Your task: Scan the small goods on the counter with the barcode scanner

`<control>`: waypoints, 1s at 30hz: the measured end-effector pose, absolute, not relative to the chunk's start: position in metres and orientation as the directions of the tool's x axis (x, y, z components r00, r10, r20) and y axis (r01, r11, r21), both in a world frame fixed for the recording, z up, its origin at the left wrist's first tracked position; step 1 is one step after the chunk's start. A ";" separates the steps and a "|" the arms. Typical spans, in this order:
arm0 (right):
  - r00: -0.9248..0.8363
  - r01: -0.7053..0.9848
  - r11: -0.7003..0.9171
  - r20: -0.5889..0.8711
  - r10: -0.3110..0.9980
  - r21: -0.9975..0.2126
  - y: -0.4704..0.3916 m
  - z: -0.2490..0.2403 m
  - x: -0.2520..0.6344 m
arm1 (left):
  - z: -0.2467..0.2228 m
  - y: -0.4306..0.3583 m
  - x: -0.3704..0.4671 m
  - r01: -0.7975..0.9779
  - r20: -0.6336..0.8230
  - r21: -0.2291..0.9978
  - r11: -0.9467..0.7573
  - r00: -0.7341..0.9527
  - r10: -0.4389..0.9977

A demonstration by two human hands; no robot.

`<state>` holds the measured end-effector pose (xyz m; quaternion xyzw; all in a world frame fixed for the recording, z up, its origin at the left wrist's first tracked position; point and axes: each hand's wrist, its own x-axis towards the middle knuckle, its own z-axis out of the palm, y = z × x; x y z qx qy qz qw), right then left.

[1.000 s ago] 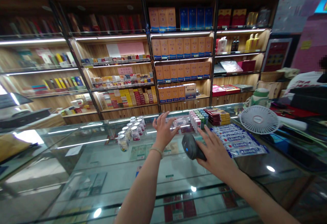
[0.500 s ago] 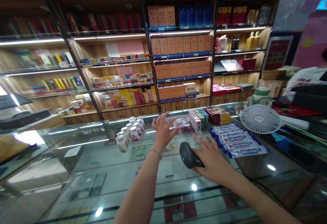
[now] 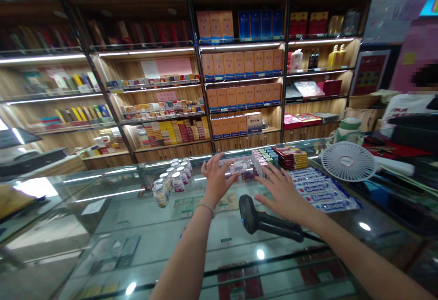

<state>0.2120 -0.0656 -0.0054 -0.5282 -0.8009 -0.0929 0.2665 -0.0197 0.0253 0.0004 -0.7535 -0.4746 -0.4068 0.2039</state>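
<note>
My left hand (image 3: pixel 218 177) hovers over the glass counter with its fingers apart and nothing in it. Just to its right lies a clear plastic package (image 3: pixel 238 166). My right hand (image 3: pixel 278 191) is spread above the counter, also holding nothing. Below it, a black handheld barcode scanner (image 3: pixel 265 223) lies on the glass, its cable running under my forearm. Small pink and green containers (image 3: pixel 263 159) stand in rows beyond my right fingertips. Flat blue-and-white packs (image 3: pixel 323 189) lie to the right, partly behind my right hand. Several small white-lidded jars (image 3: pixel 178 181) stand left of my left hand.
Red and yellow packets (image 3: pixel 290 157) are stacked toward the back. A white fan (image 3: pixel 348 161) lies on the right, with a green-and-white flask (image 3: pixel 349 131) behind it. Shelves with orange boxes (image 3: pixel 244 65) line the wall. Another person (image 3: pixel 407 108) is at the far right.
My right hand has let go of the scanner and risen forward, leaving the scanner on the glass. My left hand has hardly moved.
</note>
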 end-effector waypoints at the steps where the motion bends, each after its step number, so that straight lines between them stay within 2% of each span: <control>1: -0.260 0.909 0.393 0.544 0.797 -0.141 -0.055 -0.005 0.213 | 0.001 0.025 -0.020 0.881 0.806 0.084 -0.467 0.215 0.552; 5: -0.206 0.934 0.330 0.546 0.812 -0.139 -0.025 -0.008 0.213 | 0.002 0.024 -0.021 0.880 0.808 0.090 -0.466 0.209 0.551; 10: -0.235 0.921 0.360 0.528 0.816 -0.146 -0.005 -0.006 0.206 | 0.001 0.023 -0.018 0.885 0.822 0.106 -0.453 0.178 0.540; 18: -0.091 0.856 0.332 0.516 0.852 -0.396 0.037 0.012 0.195 | 0.000 0.023 -0.013 0.889 0.846 0.162 -0.428 0.098 0.524; 30: 0.002 0.711 0.425 0.605 0.796 -0.561 0.048 -0.003 0.198 | -0.001 0.025 -0.003 0.893 0.808 0.137 -0.428 0.149 0.570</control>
